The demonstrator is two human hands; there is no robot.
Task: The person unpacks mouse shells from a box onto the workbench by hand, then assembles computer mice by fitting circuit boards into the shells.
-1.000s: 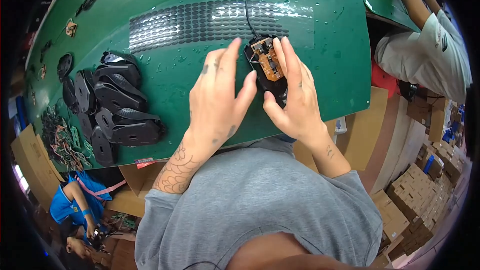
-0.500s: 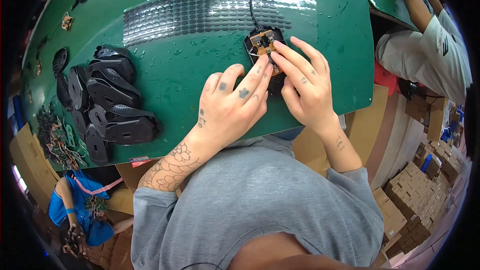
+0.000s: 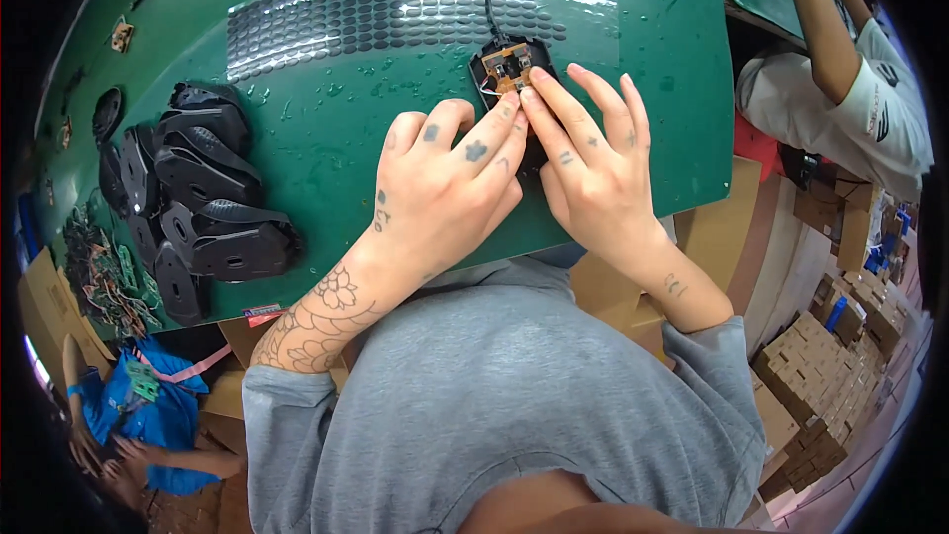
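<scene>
A black computer mouse base (image 3: 537, 51) lies on the green table, its cover off and its cable running away from me. Fixed in it is an orange-brown circuit board (image 3: 506, 57) with small dark parts and a white wire by its left edge. My left hand (image 3: 445, 178) closes its thumb and index finger at the board's near end, its other fingers curled. My right hand (image 3: 598, 168) rests two fingertips on the board's right side, while its outer fingers spread in the air. Both hands cover the near end of the base.
At left, several black mouse shells (image 3: 213, 173) lie heaped beside a tangle of wires and green boards (image 3: 104, 272). A clear sheet of round black pads (image 3: 326, 25) lies beyond the mouse. Other people (image 3: 148, 415) sit at lower left and upper right (image 3: 840, 89). Cartons (image 3: 820, 386) stack at right.
The circuit board shows more of its far part as my fingertips have moved toward its near end. The whole view has shifted slightly. At lower left, the other person's arms have moved.
</scene>
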